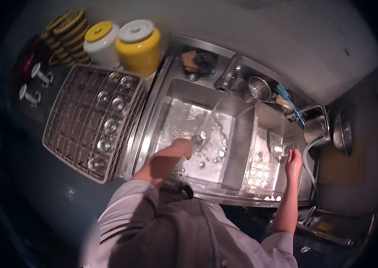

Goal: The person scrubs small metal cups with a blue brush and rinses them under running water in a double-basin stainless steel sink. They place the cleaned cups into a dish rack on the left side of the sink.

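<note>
My left hand [183,147] is low over the large steel sink basin [242,134], next to a clear glass [198,140] under the running water; whether the fingers grip it is hard to see. At the right, my right hand [293,161] holds a clear glass vessel [280,150] by its side over the smaller basin. Several glasses [261,172] stand in rows in that smaller basin. To my left a plastic glass rack [91,119] carries several upturned glasses [111,126] in its right-hand compartments.
Yellow jar [138,50] and white jar [100,47] stand behind the rack. Along the back ledge lie a dark scouring pad [205,63], a steel pot [258,88] and a blue brush [289,100]. A pale hose [306,160], faucet [324,114] and steel bowl [342,134] are at the right.
</note>
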`<state>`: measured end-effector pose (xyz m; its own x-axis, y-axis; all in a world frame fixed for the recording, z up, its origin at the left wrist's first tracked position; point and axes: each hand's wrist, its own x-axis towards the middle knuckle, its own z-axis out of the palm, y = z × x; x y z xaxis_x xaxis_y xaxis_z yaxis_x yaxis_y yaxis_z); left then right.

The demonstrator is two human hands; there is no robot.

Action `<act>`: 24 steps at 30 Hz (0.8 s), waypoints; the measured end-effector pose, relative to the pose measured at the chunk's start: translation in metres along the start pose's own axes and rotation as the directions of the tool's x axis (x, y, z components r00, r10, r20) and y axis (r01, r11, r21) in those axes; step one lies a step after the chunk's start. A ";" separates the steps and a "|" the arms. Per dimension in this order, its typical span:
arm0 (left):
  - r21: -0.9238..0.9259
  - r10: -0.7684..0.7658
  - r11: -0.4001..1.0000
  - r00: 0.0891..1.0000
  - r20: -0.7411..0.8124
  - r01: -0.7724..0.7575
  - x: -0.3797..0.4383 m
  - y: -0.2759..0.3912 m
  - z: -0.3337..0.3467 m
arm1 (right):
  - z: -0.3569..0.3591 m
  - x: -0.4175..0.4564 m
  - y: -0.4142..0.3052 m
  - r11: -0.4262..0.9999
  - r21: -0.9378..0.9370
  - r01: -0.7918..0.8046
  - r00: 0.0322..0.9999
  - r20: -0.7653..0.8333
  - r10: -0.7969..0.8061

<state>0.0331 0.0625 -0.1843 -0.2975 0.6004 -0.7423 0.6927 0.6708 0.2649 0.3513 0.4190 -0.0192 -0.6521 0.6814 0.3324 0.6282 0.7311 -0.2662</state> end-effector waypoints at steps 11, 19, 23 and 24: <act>-0.866 -0.023 0.358 0.923 -0.383 -0.350 -0.254 -0.233 -0.064 | 0.149 0.048 -0.257 0.918 0.252 0.306 0.899 0.240 -0.366; -0.527 -0.363 0.849 0.780 -0.509 0.052 -0.329 -0.351 -0.061 | 0.200 0.081 -0.274 0.936 0.265 0.233 0.916 0.263 -0.303; -0.221 -0.443 0.896 0.764 -0.469 0.385 -0.315 -0.339 -0.088 | 0.202 0.090 -0.262 0.939 0.298 0.173 0.927 0.273 -0.257; -0.172 -0.465 0.883 0.765 -0.445 0.437 -0.312 -0.332 -0.093 | 0.196 0.089 -0.269 0.950 0.291 0.118 0.938 0.280 -0.202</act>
<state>-0.1657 -0.3068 0.0166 -0.8422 0.3413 -0.4174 0.3690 0.9293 0.0153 0.0411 0.2902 -0.0958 -0.8580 0.5013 0.1121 0.3963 0.7848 -0.4765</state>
